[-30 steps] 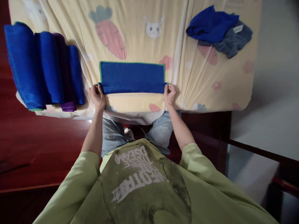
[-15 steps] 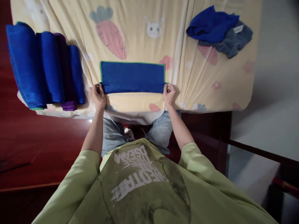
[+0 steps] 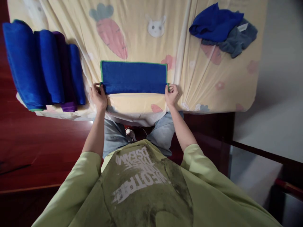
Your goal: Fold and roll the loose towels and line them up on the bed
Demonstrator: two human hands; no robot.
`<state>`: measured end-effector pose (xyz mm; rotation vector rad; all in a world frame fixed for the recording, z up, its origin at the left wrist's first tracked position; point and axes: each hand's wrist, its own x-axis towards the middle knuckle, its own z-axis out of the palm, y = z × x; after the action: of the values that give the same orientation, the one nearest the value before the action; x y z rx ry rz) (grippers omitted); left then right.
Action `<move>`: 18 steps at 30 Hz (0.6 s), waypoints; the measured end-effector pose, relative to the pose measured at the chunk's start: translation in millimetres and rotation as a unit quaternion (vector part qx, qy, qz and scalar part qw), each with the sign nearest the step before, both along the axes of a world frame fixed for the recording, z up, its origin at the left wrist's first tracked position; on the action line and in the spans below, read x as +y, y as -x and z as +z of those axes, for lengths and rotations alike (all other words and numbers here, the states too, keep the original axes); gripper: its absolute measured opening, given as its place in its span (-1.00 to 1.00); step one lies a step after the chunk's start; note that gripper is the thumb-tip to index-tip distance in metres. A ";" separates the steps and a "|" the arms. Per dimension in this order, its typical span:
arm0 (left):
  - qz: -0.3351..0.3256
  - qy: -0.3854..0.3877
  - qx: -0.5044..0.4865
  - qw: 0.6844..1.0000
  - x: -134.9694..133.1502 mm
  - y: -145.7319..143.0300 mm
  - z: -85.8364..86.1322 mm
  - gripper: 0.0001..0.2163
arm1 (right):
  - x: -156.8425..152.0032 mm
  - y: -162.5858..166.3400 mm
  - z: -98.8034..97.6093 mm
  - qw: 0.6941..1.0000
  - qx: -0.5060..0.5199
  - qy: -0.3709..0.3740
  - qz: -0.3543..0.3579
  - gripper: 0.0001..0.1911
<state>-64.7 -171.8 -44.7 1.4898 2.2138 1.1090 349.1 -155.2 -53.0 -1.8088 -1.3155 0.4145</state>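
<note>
A blue towel (image 3: pixel 133 75) with green edging lies flat before me, its near edge turned over in a narrow fold. My left hand (image 3: pixel 98 96) is closed on the left end of that fold, thumb and fingers pinching the corner. At the opposite end my right hand (image 3: pixel 171 94) pinches the right corner in the same way. The towel's underside is hidden.
Several rolled towels (image 3: pixel 51 69), blue and purple, stand side by side at the left. A crumpled blue cloth (image 3: pixel 215 23) and a grey cloth (image 3: pixel 241 39) lie at the far right. The mattress sheet (image 3: pixel 142 104) carries carrot and rabbit prints; its near edge meets my legs.
Both hands keep their pinch on the towel's near corners, with barely any movement. The view has shifted very slightly; the towels and cloths stay in place.
</note>
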 end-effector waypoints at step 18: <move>-0.122 -0.021 -0.008 0.992 -0.2 3.0 3.4 -0.81 | -4.9 -8.4 -1.5 0.984 -0.075 -0.064 0.151 -0.74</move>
<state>-67.8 -172.0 -41.2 1.7077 1.9446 1.0900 357.5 -160.1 -54.4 -1.5621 -1.6915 0.3503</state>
